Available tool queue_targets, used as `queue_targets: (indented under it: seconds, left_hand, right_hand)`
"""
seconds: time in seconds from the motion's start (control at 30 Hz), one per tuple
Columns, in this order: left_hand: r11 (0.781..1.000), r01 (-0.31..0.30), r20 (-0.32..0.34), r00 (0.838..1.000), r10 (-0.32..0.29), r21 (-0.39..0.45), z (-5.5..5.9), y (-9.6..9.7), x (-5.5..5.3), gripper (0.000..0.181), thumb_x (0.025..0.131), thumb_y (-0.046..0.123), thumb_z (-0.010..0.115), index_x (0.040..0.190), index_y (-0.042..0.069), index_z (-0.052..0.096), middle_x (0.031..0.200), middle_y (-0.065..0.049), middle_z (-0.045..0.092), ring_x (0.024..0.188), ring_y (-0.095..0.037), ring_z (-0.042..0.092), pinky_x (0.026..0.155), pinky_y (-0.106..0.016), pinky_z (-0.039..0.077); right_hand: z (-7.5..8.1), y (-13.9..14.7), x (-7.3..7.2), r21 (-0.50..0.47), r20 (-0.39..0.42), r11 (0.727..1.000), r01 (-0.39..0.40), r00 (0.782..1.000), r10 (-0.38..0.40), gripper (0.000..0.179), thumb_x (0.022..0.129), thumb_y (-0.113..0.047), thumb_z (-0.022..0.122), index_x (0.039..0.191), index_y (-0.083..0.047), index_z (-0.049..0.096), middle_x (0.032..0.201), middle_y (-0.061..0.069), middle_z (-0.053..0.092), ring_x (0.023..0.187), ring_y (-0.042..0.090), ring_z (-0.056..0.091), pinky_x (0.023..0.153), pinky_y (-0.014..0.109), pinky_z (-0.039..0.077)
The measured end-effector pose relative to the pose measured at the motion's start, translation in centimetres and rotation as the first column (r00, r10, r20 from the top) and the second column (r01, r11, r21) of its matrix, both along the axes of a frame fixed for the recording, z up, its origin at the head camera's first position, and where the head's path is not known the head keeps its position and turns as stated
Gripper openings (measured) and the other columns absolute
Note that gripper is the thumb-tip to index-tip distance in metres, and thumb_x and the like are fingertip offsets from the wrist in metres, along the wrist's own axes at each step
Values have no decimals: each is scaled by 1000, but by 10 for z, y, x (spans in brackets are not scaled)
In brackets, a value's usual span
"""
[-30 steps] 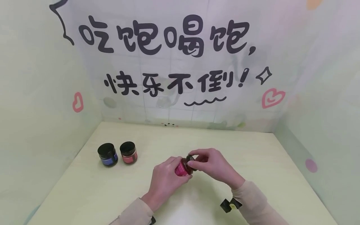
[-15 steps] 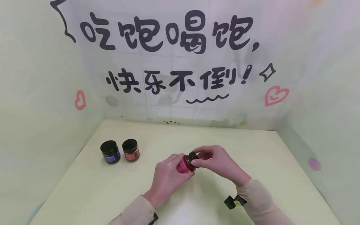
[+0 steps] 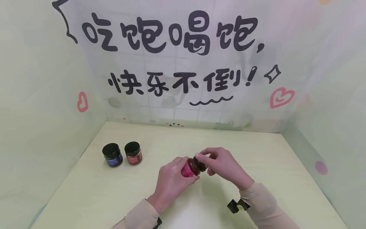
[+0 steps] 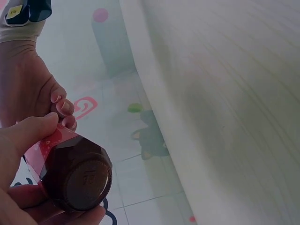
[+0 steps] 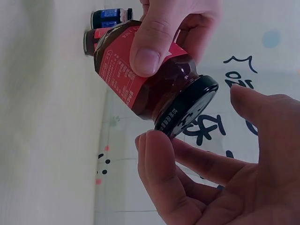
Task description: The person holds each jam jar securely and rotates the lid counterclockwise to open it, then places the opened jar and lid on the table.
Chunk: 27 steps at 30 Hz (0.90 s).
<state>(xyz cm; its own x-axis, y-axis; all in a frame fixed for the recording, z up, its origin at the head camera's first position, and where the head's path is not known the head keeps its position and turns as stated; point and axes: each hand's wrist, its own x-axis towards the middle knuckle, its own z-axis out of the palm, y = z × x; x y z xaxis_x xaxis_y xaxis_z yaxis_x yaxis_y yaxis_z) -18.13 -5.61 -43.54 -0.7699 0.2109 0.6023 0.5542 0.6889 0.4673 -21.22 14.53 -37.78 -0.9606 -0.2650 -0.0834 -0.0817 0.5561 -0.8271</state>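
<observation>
Above the table (image 3: 94, 194), a tilted jar (image 3: 188, 170) sits between the left hand (image 3: 172, 178) and the right hand (image 3: 226, 165), its lid (image 3: 200, 164) toward the right. The left hand grips the jar's body. The right hand is loosely parted, thumb clear of the lid, fingertips at its rim, seemingly touching. Farther left stand 2 more: a blue jar (image 3: 113, 160) and a red jar (image 3: 134, 158).

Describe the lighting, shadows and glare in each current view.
Head: bright, with pale glare low on the table and a soft shadow to its right; left wrist: dimmer, the held jar dark at its base; right wrist: also dim, small glints on the glass near the black lid.
</observation>
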Motion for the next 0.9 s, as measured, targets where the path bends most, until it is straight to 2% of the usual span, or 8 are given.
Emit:
queue_targets:
  seconds: [0.33, 0.47, 0.9]
  left_hand:
    - [1000, 7, -43, 999, -8, -20, 0, 1, 0, 55, 68, 37, 94, 113, 12, 72, 99, 2, 71, 80, -9, 69, 67, -28, 58]
    - [1000, 11, -41, 999, -12, -25, -1, 1, 0, 55, 68, 37, 94, 112, 13, 72, 99, 2, 71, 80, -9, 68, 67, -27, 57]
    - [999, 34, -29, 999, -35, -15, 0, 2, 1, 51, 69, 33, 93, 111, 13, 72, 98, 2, 71, 79, -9, 68, 66, -26, 57]
  right_hand:
    - [-2, -5, 1, -9, 17, 1000, 7, 1000, -7, 40, 83, -59, 74, 99, -23, 75, 69, 6, 67, 58, 26, 67, 63, 38, 56]
    - [-3, -4, 1, -15, 30, 1000, 4, 1000, -4, 37, 82, -59, 76, 99, -25, 76, 69, 7, 68, 61, 29, 68, 64, 37, 57]
    - [-1, -2, 3, -20, 14, 999, -31, 999, 31, 35, 84, -53, 77, 101, -23, 76, 74, 4, 70, 63, 23, 68, 68, 41, 57]
